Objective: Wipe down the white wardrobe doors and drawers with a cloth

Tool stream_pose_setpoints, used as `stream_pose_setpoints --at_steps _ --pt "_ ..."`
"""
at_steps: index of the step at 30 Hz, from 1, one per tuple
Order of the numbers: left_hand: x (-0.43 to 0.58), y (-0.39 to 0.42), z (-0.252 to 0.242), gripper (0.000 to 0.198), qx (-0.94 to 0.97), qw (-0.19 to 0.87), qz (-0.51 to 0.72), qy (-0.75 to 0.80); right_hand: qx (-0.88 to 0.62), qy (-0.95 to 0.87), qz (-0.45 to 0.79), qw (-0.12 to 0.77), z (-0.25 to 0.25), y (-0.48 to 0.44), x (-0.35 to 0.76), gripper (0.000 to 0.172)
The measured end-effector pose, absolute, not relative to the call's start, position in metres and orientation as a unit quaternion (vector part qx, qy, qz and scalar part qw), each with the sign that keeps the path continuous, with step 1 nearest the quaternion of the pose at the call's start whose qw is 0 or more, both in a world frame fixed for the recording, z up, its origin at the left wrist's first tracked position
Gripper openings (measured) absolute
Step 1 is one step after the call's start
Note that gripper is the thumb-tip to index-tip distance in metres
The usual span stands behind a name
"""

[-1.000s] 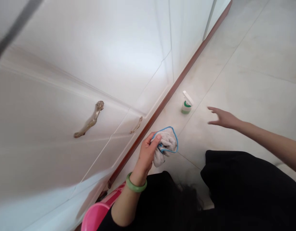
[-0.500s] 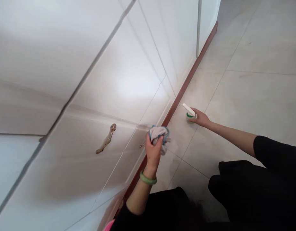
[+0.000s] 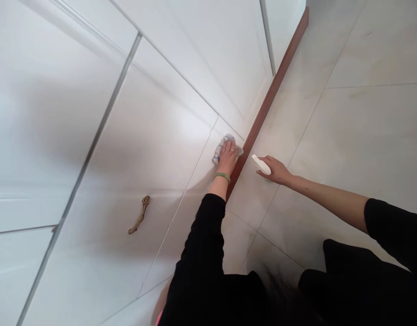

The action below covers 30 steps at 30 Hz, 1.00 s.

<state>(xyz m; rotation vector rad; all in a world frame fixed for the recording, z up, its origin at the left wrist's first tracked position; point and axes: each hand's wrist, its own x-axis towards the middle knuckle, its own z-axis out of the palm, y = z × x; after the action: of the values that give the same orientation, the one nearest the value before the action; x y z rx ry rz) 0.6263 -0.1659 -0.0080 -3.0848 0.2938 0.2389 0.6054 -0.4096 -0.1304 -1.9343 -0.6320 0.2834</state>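
Note:
My left hand (image 3: 227,156), with a green bangle and a ring, presses a light cloth (image 3: 219,153) flat against the lowest panel of the white cabinet front (image 3: 168,122). Parts of the cloth stick out around the fingers, close above the reddish-brown base strip (image 3: 267,97). Over the floor to the right, my right hand (image 3: 275,171) is wrapped round a spray bottle (image 3: 262,164). The white spray head points toward the cabinet; most of the bottle's body is hidden beneath the head and hand.
An ornate brass-coloured handle (image 3: 139,215) juts from the panel left of my left arm. Pale floor tiles (image 3: 371,136) extend along the right side. My knees in black clothing (image 3: 357,280) are at the bottom. A bit of pink shows at the lower edge.
My left hand has moved up and forward from near the lower handle and now holds the cloth spread against the panel. My right hand keeps the spray bottle, its head turned slightly.

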Motion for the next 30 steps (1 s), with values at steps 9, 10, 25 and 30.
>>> stream_pose_setpoints --at_steps 9,10,25,30 --pt "0.606 -0.195 -0.011 0.024 -0.972 0.056 0.209 0.085 -0.744 -0.221 0.129 0.618 -0.084 -0.432 0.615 0.052" --pt "0.602 -0.194 0.006 0.025 -0.972 0.059 0.211 0.083 -0.735 -0.223 0.138 0.626 -0.07 -0.434 0.62 0.05" --pt "0.581 -0.141 0.288 0.044 -0.986 0.124 -0.108 -0.004 -0.651 -0.207 0.102 0.723 0.107 -0.413 0.669 0.051" --pt "0.633 -0.155 0.277 0.049 -0.981 0.175 -0.086 0.018 -0.655 -0.193 0.074 0.727 0.096 -0.419 0.662 0.047"
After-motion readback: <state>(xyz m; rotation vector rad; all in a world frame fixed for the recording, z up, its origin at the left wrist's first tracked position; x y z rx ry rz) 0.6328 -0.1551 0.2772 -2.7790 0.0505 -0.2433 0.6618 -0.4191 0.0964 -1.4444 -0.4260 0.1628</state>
